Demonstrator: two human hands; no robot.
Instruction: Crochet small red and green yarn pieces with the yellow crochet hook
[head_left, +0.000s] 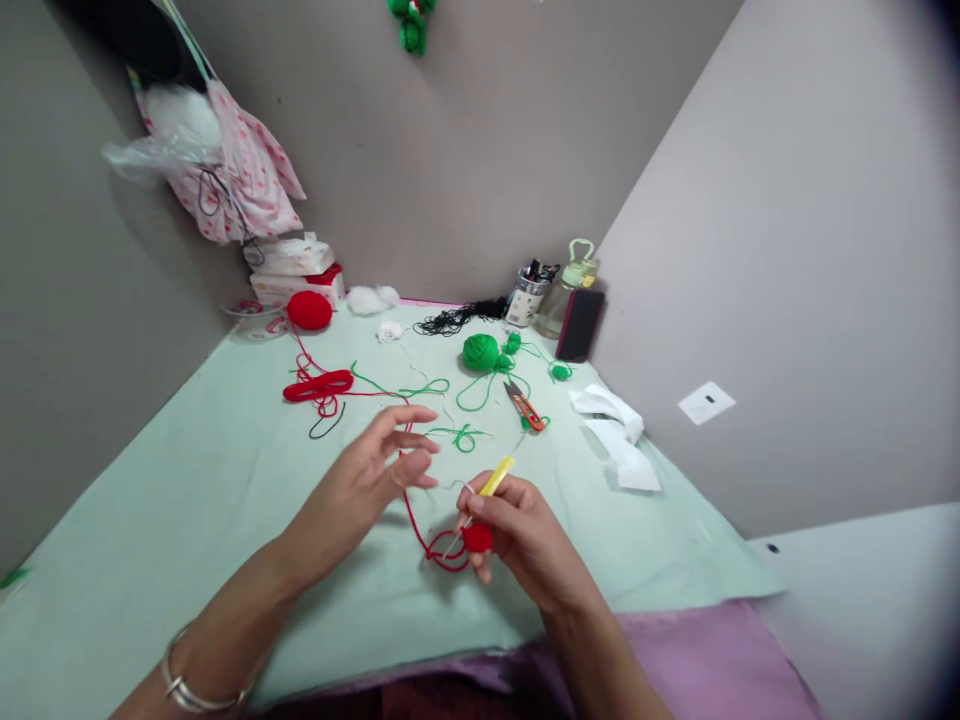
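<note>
My right hand (517, 525) is closed around a crochet hook (496, 477) with a yellow handle. The same hand also pinches a small red crocheted piece (478, 538), partly hidden by the fingers. A loop of red yarn (448, 552) hangs beside the piece, near the hook's thin metal tip. From there the strand runs up past my left hand to a loose red skein (319, 386). My left hand (386, 455) hovers over the table to the left, fingers apart, with the strand passing behind its fingertips. Whether the strand touches those fingers I cannot tell.
Orange-handled thread snips (527, 408) lie beyond my right hand, near a green yarn ball (480, 352). A red yarn ball (310, 310) sits at the back left. White paper (619, 440), a phone (580, 325), a bottle (553, 308) and a pen holder (526, 298) line the right side.
</note>
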